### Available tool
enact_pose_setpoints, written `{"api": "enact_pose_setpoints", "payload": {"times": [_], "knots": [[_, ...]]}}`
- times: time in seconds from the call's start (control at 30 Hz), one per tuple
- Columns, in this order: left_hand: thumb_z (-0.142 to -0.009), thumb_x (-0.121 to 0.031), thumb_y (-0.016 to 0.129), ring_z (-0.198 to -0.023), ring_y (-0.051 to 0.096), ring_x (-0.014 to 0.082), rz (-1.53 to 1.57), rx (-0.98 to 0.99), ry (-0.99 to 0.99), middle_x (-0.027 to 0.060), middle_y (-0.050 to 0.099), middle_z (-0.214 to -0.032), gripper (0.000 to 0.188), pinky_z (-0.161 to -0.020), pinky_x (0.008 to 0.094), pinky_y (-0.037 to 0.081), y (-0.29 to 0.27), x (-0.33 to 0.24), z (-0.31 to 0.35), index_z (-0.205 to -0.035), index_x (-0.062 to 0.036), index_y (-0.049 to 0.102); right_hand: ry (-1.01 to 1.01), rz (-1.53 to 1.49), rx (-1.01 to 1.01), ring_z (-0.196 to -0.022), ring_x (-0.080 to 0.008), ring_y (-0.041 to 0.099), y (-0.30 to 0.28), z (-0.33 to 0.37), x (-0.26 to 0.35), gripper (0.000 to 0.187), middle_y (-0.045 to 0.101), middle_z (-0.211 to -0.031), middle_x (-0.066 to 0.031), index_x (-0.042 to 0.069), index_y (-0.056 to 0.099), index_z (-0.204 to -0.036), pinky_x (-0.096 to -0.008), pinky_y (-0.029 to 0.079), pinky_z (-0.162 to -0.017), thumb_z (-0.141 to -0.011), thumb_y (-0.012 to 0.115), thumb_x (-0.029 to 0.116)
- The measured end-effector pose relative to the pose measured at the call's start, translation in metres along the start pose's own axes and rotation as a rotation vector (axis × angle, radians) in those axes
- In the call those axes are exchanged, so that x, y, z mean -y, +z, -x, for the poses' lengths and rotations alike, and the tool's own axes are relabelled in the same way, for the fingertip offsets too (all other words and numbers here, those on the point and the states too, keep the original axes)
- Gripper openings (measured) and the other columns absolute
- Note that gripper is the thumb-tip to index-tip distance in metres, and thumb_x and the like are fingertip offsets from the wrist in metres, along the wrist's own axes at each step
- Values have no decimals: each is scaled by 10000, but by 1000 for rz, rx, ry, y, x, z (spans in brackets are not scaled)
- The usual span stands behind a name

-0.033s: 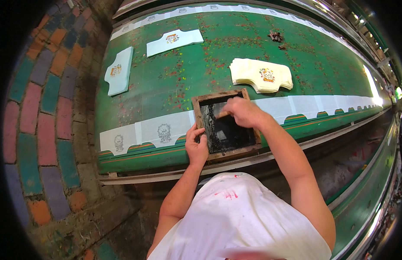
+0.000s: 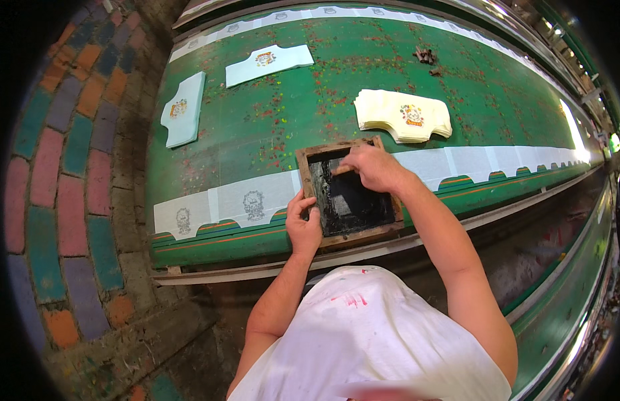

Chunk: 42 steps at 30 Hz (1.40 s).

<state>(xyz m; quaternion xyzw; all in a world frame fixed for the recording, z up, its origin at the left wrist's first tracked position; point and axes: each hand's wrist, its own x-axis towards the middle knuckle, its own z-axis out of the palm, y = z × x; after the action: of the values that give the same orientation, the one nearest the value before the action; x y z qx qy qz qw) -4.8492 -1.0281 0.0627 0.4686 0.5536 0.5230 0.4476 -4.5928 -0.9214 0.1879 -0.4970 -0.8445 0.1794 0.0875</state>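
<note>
A wooden screen-printing frame (image 2: pixel 360 238) with black ink inside lies over a row of white fabric pieces (image 2: pixel 276 198) along the near edge of the green table. My left hand (image 2: pixel 304 227) grips the frame's left side, fingers on the outer wood and thumb at the rim. Inside the frame, toward its far end, my right hand (image 2: pixel 375 168) is closed around a squeegee (image 2: pixel 341 170); only a short wooden part shows, and its blade is mostly hidden. Wet ink streaks line the mesh's left side. Grey printed designs show on the two fabric pieces left of the frame.
A stack of pale yellow cut pieces (image 2: pixel 403 117) with a colourful print sits just beyond the frame. Light blue pieces (image 2: pixel 183 110) and another light blue stack (image 2: pixel 293 59) lie farther left. Dark scraps (image 2: pixel 425 56) rest at the back of the table (image 2: pixel 337 87).
My right hand has shifted very slightly away from me inside the frame, with the squeegee. My left hand and the frame stay in place.
</note>
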Motion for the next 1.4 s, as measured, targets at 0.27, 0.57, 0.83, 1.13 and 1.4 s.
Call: {"api": "enact_pose_setpoints", "payload": {"times": [0.27, 0.57, 0.83, 1.13, 1.4], "knots": [[-983, 66, 738, -1521, 635, 355, -48, 15, 90, 238, 634, -1636, 286, -1241, 435, 524, -1, -2, -1, -1248, -14, 807, 30, 87, -134, -1205, -376, 732, 32, 11, 6, 422, 803, -1195, -121, 140, 864, -1293, -520, 546, -1058, -922, 723, -2], [-975, 65, 729, -1523, 623, 365, -72, 4, 102, 236, 638, -1634, 356, -1259, 445, 500, 2, 3, 1, -1312, -27, 792, -34, 99, -185, -1147, -342, 711, 49, 100, 67, 394, 785, -1202, -110, 87, 822, -1320, -495, 539, -999, -938, 731, 64], [-975, 53, 735, -1445, 655, 296, -123, 7, 71, 185, 629, -1679, 454, -1126, 386, 531, 1, -2, 2, -1416, -47, 773, -17, 51, -158, -1191, -326, 698, 55, 139, 92, 472, 780, -1295, -116, 78, 823, -1337, -483, 550, -1012, -866, 812, 55], [-1012, 90, 743, -1527, 612, 275, 89, -20, -22, 175, 578, -1734, 488, -1257, 405, 495, 0, -6, -5, -1491, 15, 698, -19, -215, -401, -1286, -379, 703, 24, 156, 42, 451, 785, -1335, -155, 50, 832, -1305, -514, 555, -1129, -915, 938, 250], [-991, 71, 734, -1573, 571, 347, -221, -148, 373, 196, 617, -1669, 577, -1307, 458, 437, 34, -76, -42, -1560, 15, 658, 640, -936, -790, -1236, -267, 753, -9, 163, -142, 508, 759, -1443, -174, 9, 698, -1562, -410, 628, -1047, -1112, 794, 222]]}}
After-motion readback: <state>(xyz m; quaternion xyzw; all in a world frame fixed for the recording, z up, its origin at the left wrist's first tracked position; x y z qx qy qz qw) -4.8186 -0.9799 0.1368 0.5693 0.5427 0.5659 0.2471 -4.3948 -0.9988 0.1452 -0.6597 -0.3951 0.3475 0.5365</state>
